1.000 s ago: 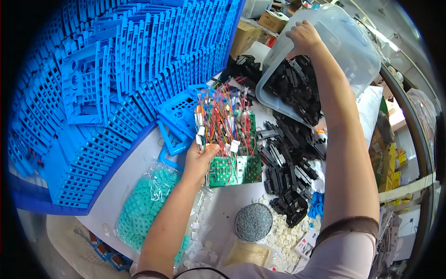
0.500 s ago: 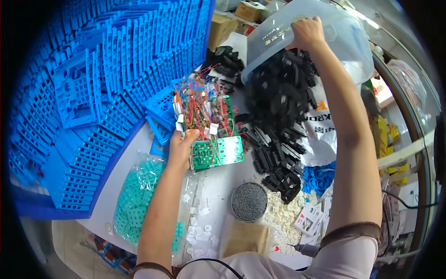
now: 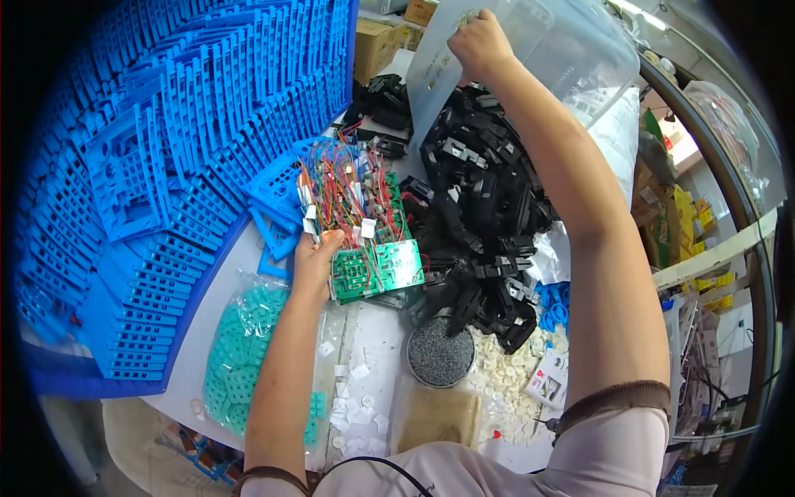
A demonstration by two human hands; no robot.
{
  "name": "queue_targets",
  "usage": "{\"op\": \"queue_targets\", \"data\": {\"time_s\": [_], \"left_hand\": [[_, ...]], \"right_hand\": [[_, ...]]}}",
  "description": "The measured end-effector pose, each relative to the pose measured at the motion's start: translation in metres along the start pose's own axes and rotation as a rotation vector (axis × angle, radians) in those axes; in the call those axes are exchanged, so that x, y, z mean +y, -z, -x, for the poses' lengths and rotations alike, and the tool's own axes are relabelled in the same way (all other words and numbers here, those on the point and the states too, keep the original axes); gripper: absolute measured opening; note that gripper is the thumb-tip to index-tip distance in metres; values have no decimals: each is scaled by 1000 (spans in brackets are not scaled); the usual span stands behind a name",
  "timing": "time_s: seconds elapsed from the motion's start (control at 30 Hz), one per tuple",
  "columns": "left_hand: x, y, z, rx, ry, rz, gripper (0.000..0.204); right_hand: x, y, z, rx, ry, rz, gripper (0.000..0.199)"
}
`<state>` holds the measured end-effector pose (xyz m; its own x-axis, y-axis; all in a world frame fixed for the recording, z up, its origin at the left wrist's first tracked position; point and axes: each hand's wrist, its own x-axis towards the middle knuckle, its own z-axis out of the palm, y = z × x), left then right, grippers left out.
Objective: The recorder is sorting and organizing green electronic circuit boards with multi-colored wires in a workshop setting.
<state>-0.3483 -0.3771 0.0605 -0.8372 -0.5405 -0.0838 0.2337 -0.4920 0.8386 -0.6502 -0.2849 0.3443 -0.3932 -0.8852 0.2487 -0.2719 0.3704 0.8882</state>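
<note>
- Top right, above the heap of black parts [image 3: 484, 224]: clear plastic tub [image 3: 571, 58], tipped; my right hand [image 3: 479, 45] is clenched tight on its rim.
- Left: blue frames [image 3: 166, 166], stacked.
- Centre: green circuit boards [image 3: 377, 267] with coloured wires; my left hand [image 3: 315, 261] pinches their left edge.
- Below: round dish of grey screws [image 3: 439, 358].

The scene was lit brightly and evenly from above, with colours rendered vividly. Daylight was admitted at the upper right, where the background was washed out. Soft glare was seen on the tilted clear plastic tub [image 3: 571, 50]. Only faint shadows were cast on the white tabletop [image 3: 377, 331]. Straight edges were bent strongly toward the black rim, and detail was softened there.
</note>
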Motion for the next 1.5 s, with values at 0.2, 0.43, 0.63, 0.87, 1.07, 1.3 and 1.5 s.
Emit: {"op": "queue_targets", "data": {"time_s": [0.2, 0.43, 0.63, 0.87, 1.07, 1.3, 1.5], "left_hand": [[-2, -1, 1, 17, 18, -7, 34], [2, -7, 6, 42, 59, -79, 49], [5, -1, 0, -4, 134, -20, 47], [17, -15, 4, -24, 195, 8, 48], [21, -21, -2, -58, 204, -28, 51], [14, -25, -9, -63, 210, -22, 52], [25, -27, 11, -131, 161, 31, 54]], "right_hand": [[-19, 8, -18, -50, 23, -3, 13], [-32, -7, -25, 2, -2, -46, 20], [-63, 59, 38, 73, 28, -260, 30], [-103, 14, 168, 269, 84, -1152, 22], [-171, 34, 265, -48, 53, -1123, 71], [-162, -11, 287, -95, -13, -992, 82], [-145, -42, 288, -38, -96, -902, 77]]}}
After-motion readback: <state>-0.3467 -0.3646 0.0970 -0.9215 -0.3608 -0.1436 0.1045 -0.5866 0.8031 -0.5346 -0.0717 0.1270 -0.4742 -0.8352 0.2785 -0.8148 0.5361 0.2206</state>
